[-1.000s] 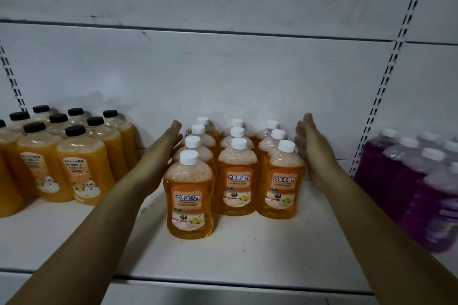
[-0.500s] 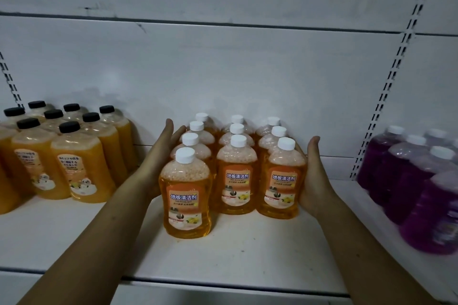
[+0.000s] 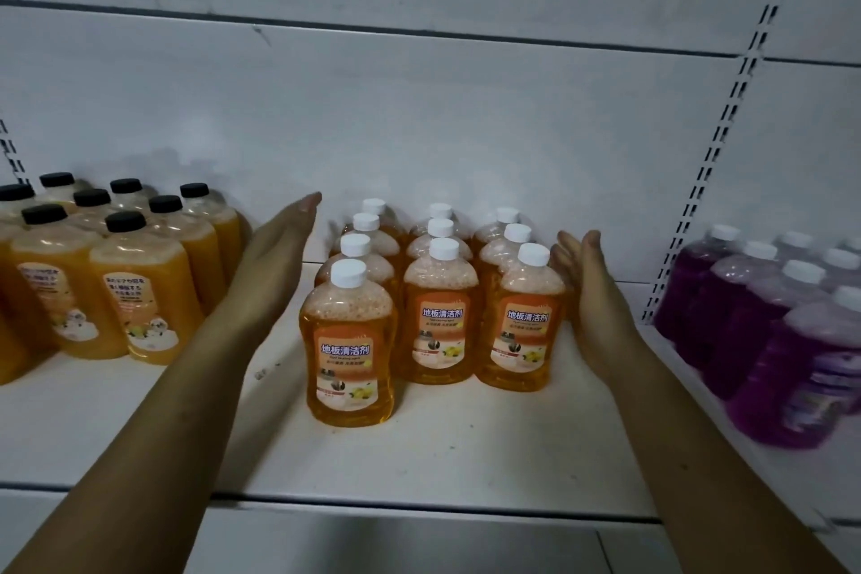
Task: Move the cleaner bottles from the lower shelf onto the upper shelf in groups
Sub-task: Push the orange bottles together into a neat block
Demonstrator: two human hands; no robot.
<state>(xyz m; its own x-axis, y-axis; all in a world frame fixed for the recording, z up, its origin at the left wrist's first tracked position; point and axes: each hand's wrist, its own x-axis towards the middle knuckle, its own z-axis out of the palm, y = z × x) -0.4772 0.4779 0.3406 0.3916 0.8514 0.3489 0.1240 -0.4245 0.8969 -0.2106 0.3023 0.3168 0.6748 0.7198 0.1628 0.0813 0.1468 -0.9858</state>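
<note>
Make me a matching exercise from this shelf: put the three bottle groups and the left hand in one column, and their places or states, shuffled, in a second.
Column one
1. white-capped orange bottles
2. black-capped orange bottles
3. purple bottles
4. left hand

Column two
A. right end of the shelf
B. middle of the shelf
C. left end of the shelf
D. open, fingers straight, in the gap between two bottle groups

Pairs: 1-B, 2-C, 3-A, 4-D
</note>
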